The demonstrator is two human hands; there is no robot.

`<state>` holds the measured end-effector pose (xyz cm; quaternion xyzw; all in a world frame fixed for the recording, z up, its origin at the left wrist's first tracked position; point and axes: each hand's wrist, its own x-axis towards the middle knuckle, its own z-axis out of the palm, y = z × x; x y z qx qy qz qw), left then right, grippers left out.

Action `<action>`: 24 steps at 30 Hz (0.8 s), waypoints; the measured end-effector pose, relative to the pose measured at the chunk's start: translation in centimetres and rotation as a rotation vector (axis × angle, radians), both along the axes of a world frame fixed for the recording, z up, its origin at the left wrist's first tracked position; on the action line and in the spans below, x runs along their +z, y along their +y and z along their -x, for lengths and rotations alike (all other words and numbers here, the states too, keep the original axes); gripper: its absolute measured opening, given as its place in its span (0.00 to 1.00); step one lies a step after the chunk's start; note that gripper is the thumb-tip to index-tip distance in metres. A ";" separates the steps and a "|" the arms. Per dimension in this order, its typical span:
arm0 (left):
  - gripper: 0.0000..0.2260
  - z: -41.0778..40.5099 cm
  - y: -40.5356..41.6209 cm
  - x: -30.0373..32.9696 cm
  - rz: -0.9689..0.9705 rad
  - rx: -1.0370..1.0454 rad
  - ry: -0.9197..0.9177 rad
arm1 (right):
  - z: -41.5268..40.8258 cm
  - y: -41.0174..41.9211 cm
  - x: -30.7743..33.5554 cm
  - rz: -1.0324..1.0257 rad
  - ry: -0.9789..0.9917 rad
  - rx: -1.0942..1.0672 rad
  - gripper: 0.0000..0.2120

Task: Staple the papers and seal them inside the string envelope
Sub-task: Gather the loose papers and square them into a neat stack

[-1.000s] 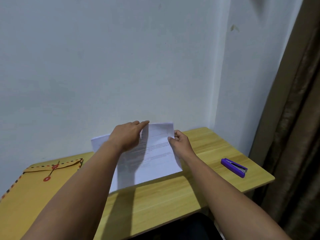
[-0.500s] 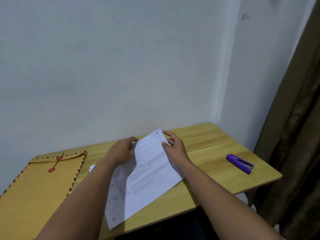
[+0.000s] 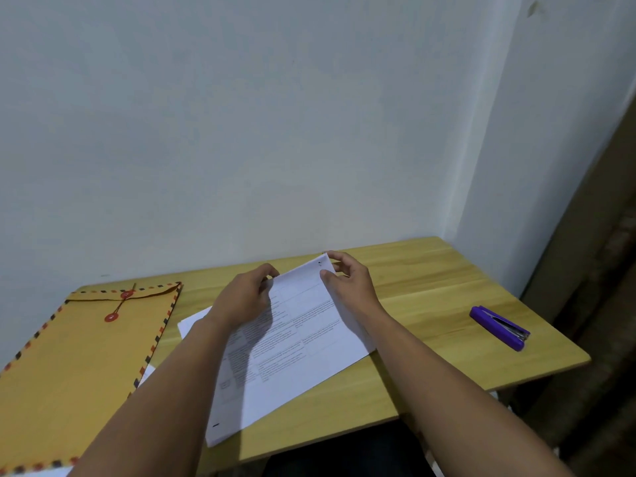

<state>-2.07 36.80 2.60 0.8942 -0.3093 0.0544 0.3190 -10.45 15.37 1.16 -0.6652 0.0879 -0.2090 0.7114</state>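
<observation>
A stack of white printed papers (image 3: 296, 352) lies slanted on the wooden table (image 3: 430, 280), its near corner hanging over the front edge. My left hand (image 3: 244, 297) grips the stack's far left edge. My right hand (image 3: 347, 280) pinches the far top corner between thumb and fingers. Another white sheet (image 3: 192, 323) peeks out from under the stack on the left. The tan string envelope (image 3: 82, 359), with a striped border and red button closures, lies flat at the left, flap closed. A purple stapler (image 3: 499, 327) rests alone at the right of the table.
A white wall runs along the table's far side and turns a corner at the right. A brown curtain (image 3: 599, 270) hangs beyond the table's right end. Dark space (image 3: 344, 452) shows below the front edge.
The papers came down from standing upright on their edge to lying flat and slanted on the table. Both hands shifted to the far end of the stack.
</observation>
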 end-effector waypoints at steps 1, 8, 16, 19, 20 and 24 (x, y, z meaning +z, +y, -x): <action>0.08 0.0 -0.1 0.0 0.000 -0.001 -0.001 | -0.2 0.1 0.0 -0.012 -0.008 0.008 0.12; 0.08 0.1 -0.3 -0.2 0.015 0.022 0.001 | -1.4 0.4 -1.4 0.182 0.037 -0.013 0.23; 0.10 0.3 -0.6 -0.2 0.029 0.033 0.005 | -1.5 1.4 -1.5 0.420 0.051 0.007 0.28; 0.10 0.2 -0.4 0.3 0.075 0.065 0.021 | -1.2 1.5 -1.8 0.403 0.013 0.011 0.22; 0.10 0.2 -0.4 0.4 0.086 0.063 0.024 | -1.1 1.6 -1.6 0.407 0.010 0.007 0.21; 0.07 0.6 0.1 0.7 0.087 0.035 0.062 | -0.9 1.7 -0.9 0.400 -0.001 -0.019 0.24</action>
